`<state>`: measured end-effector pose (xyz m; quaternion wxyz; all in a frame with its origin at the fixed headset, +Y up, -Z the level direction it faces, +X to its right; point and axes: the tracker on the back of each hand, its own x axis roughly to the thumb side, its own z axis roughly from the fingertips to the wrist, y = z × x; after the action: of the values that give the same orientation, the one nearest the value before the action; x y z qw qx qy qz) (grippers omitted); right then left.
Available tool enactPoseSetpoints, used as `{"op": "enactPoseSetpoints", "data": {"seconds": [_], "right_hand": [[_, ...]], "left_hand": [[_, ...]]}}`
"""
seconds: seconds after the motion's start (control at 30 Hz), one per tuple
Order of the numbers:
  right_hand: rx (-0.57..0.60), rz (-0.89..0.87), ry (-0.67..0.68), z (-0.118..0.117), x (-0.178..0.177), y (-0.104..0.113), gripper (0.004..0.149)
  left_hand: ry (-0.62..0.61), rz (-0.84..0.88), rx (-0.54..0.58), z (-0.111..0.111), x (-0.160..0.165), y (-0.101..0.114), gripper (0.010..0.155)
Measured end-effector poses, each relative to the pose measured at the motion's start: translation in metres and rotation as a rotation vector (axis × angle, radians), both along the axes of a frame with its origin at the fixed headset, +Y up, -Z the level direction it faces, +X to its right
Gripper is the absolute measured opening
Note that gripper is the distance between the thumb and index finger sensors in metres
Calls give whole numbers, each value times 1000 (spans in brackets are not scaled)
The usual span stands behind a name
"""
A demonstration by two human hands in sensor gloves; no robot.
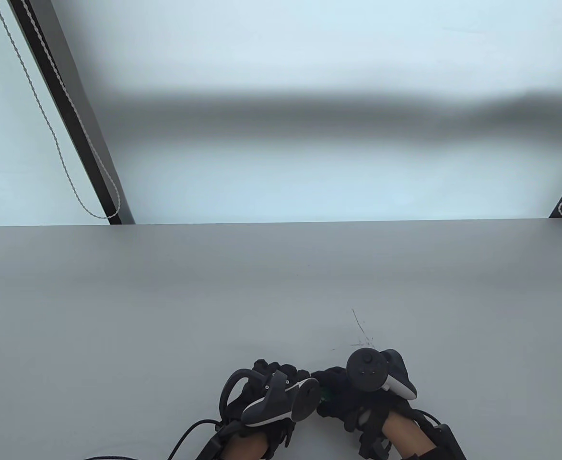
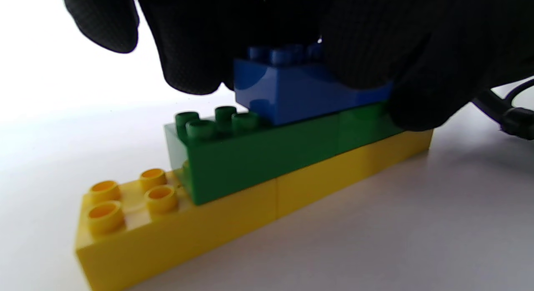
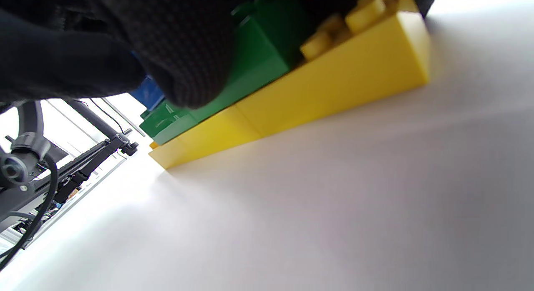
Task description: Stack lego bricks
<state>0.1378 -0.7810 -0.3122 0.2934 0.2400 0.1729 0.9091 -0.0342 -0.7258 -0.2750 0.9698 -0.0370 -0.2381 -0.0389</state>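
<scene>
- The table [image 1: 166,297] is a plain grey surface. Both hands sit close together at its near edge, and the brick stack lies between them, almost wholly hidden from above.
- The left hand [image 1: 266,397] hangs over the stack. In the left wrist view its fingers [image 2: 196,53] curl down around the top brick; this grip looks closed on or pressing that brick, though the exact contact is hidden by the glove.
- The right hand [image 1: 367,402] comes in from the other side. In the right wrist view its fingers [image 3: 183,53] lie against the green layer, apparently steadying it. How tightly that grip closes I cannot tell.
- The yellow bricks [image 2: 233,216] form the bottom row, flat on the table and end to end, with a seam showing between them.
- The green bricks [image 2: 267,157] sit on the yellow row, leaving yellow studs bare at the near end.
- The blue brick [image 2: 300,95] is on top of the green layer, set back so that green studs are uncovered.
- Progress, as a judgement: three layers are up and the blue brick seems to be at the pressing-home stage; no loose bricks are in view, so what remains is unclear.
- No brand marks, labels or writing can be read anywhere.
</scene>
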Motion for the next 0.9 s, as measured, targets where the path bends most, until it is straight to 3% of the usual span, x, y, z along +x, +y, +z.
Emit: {"op": "enactPoseSetpoints", "data": {"seconds": [0.47, 0.9], "right_hand": [[4, 10, 3, 0, 0, 0, 69], [-3, 9, 0, 0, -1, -2, 71]], "left_hand": [[44, 57, -101, -9, -4, -2, 60], [62, 211, -250, -23, -18, -11, 61]]}}
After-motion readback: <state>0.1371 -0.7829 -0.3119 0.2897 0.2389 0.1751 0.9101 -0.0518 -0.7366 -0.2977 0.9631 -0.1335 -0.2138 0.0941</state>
